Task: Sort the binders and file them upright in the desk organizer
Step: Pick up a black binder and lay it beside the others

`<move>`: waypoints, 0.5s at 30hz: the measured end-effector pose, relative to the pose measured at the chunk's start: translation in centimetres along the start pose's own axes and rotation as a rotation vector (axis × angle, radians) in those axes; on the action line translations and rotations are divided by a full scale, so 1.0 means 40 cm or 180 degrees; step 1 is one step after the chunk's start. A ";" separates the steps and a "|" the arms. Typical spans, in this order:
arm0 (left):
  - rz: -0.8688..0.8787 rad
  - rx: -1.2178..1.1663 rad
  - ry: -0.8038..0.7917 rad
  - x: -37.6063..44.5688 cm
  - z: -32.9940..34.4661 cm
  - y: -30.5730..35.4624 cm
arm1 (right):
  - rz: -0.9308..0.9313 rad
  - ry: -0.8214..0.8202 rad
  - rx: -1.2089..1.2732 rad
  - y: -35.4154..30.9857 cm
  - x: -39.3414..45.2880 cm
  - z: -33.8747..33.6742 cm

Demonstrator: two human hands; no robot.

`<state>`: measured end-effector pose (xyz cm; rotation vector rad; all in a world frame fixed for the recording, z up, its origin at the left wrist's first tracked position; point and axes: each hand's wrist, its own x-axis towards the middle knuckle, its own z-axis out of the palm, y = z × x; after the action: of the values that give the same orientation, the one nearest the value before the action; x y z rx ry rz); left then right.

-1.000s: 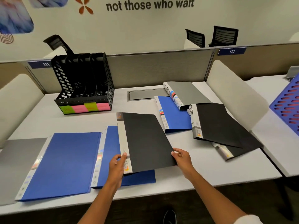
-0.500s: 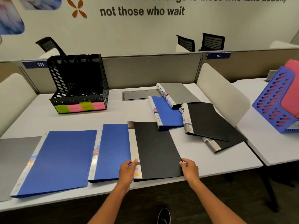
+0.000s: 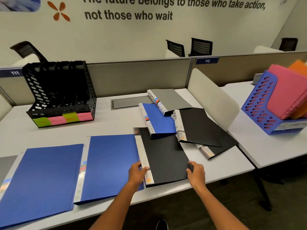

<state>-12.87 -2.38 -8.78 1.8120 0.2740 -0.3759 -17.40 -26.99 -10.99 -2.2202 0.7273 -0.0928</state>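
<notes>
You hold the black binder [image 3: 163,156] flat at the desk's [image 3: 108,125] near edge with both hands.

Your left hand [image 3: 137,171] grips its white spine edge, thumb on top; your right hand [image 3: 196,171] pinches its right corner; its left side touches a blue binder [image 3: 109,165], another blue binder [image 3: 41,180] lies further left; a small blue binder [image 3: 157,120], grey binder [image 3: 171,98] and two black ones [image 3: 199,127] overlap behind; black desk organizer [image 3: 59,93] stands back left, slots show no binders.
</notes>
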 end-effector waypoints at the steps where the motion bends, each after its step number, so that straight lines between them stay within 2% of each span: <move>1: -0.0004 0.0024 -0.0022 0.009 0.004 0.005 | -0.0012 -0.0026 -0.0044 0.002 0.003 -0.001; 10: -0.0035 0.0079 -0.0351 0.034 0.019 0.024 | -0.0064 -0.0114 -0.0761 0.013 0.020 -0.006; 15: -0.0006 0.0071 -0.0332 0.020 -0.007 0.049 | -0.0018 -0.0177 -0.1071 0.003 0.019 -0.011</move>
<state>-11.38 -2.66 -7.29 1.8076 0.1996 -0.4748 -16.96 -27.73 -10.88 -2.5324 0.7500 0.0954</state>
